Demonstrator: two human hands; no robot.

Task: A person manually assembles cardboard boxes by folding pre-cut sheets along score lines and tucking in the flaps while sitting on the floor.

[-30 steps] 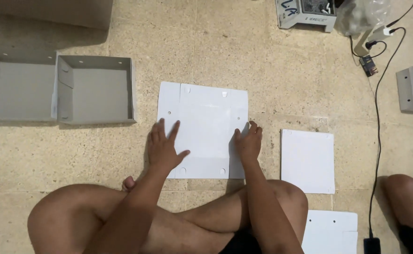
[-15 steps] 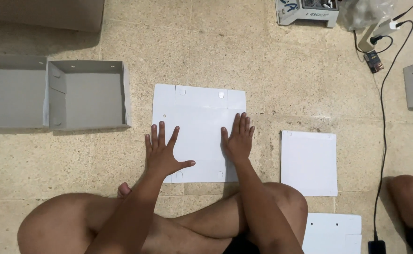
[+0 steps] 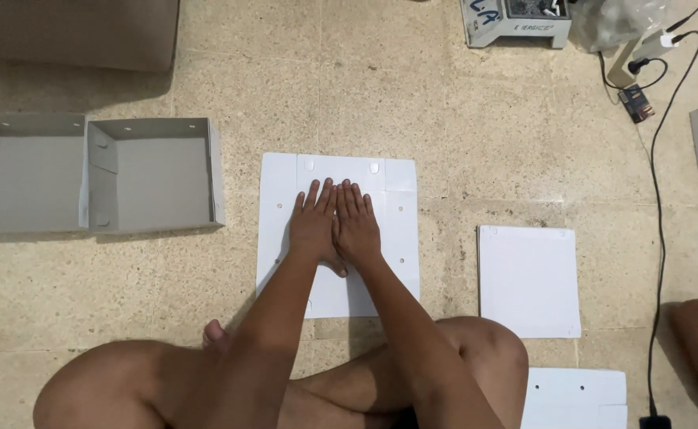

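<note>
Flat white sheet (image 3: 396, 230), laid on floor (image 3: 444, 119) before crossed legs, is pressed flat under left hand (image 3: 313, 226) and right hand (image 3: 357, 226), palms open, side by side, nothing grasped; flattening step judged in hand, creases to be folded next.

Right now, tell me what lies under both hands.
Left hand and right hand press flat on a white sheet lying on the floor. Beneath the sheet is hidden.

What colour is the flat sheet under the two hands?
White, seen in the head view: the flat sheet lies on the beige floor.
</note>
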